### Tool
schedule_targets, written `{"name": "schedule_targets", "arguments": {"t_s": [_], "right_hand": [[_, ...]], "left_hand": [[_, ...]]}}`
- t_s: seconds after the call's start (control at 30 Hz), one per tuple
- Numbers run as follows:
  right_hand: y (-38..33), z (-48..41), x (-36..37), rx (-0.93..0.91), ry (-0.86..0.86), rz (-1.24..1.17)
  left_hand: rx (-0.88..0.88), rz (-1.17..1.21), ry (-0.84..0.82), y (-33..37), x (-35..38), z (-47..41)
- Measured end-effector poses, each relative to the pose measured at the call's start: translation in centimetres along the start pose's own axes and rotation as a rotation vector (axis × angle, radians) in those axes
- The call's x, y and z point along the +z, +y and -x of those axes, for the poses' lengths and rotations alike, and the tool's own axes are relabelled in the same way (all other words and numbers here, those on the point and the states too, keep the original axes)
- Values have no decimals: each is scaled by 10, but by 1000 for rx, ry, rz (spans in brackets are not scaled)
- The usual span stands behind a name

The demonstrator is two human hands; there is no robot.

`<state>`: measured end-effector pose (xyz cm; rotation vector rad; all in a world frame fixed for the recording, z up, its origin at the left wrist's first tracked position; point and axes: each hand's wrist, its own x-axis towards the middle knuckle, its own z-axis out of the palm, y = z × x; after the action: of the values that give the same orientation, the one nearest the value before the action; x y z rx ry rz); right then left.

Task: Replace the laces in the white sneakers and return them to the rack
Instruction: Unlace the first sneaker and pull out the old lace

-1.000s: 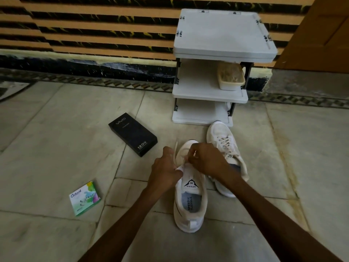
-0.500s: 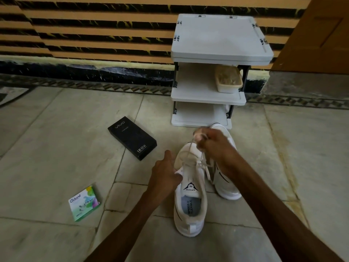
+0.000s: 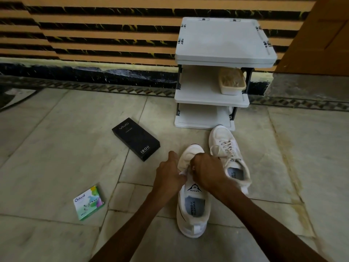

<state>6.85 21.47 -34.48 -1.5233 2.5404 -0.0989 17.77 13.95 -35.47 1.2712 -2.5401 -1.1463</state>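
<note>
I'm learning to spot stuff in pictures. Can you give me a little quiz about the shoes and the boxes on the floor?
1. True or false: both hands are on the near sneaker.
2. Which sneaker already has laces: A) the near one, B) the far sneaker?
3. What sits on the rack's middle shelf?

Key:
1. True: the left hand and right hand meet at its front.
2. B.
3. A tub; the black box and green box lie on the floor.

Tiled floor [image 3: 56, 148] carries rack [image 3: 204, 125], two sneakers [image 3: 192, 208], two boxes [image 3: 136, 138], seemingly cardboard.
</note>
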Motion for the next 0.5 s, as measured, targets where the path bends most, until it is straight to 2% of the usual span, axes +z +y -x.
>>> {"name": "schedule_targets", "arguments": {"t_s": [0.2,0.27,0.37,0.5], "right_hand": [[20,-4,-13,153,251,-637],[26,-8,-24,178,286,-724],[28,-18,-34,116,302,-641],[27,-11,-30,193,305,-348]], "left_hand": [[-20,-24,-11,0,-2,0],[-17,-30,-17,0,0,0],[42,-62,-19,-1,6,0],[170,-90,-21,-3,16,1]]}}
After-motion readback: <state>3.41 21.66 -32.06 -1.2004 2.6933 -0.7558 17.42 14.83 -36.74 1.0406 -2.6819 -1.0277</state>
